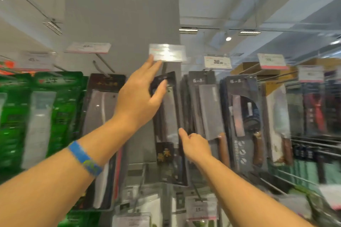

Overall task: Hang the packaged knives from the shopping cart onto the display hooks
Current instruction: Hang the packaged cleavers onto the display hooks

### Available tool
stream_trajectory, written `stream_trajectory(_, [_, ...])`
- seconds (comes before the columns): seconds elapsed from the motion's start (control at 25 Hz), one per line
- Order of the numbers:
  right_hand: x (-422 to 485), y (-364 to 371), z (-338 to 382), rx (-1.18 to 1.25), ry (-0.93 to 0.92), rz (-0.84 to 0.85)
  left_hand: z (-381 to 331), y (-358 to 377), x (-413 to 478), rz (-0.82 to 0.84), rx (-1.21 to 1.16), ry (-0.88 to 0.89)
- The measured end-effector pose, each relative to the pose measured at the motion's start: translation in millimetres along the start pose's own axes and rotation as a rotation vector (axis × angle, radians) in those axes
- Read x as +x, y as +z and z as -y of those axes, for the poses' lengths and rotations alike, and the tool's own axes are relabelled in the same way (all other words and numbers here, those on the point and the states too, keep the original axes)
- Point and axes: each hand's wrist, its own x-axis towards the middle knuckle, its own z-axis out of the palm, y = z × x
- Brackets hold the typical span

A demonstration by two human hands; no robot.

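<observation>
Definitely a shop, looked like the kitchenware aisle. Rows of packaged knives (208, 108) hung off metal display hooks (105, 63) right across the middle of the frame, with green packs (60, 97) of the same sort at the left. Pretty much every hook had a price tag (217, 62) clipped on its end, and more tags (201, 208) sat lower down. Upper right was a white ceiling with strip lights (188, 30) and a spotlight (228, 38), proper big-store stuff.
</observation>
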Motion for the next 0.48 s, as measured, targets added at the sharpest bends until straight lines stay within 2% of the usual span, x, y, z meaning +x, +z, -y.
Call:
stream_trajectory(0.08, [-22.9, -17.5, -10.0, 0.044, -0.003, -0.101, -3.0, 10.0, -32.3, -0.050, -0.232, -0.088])
stream_trajectory(0.16, [-46.2, -41.6, -17.2, 0.167, -0.020, -0.151, -5.9, 25.1, -63.5, -0.026, -0.475, -0.274])
stream_trajectory(0.24, [-81.2, -67.3, -28.4, 0.386, -0.026, -0.099, -12.6, 52.1, -95.0, 0.083, -0.738, -0.477])
stream_trajectory(0.32, [-125.6, -87.7, -50.8, 0.536, 0.001, -0.072, -24.5, 79.8, -133.5, 0.214, -0.907, -0.601])
stream_trajectory(0.48, [-246.7, -115.9, -125.8, 0.606, 0.230, -0.183, -77.3, 131.9, -238.6, 0.501, -1.156, -0.770])
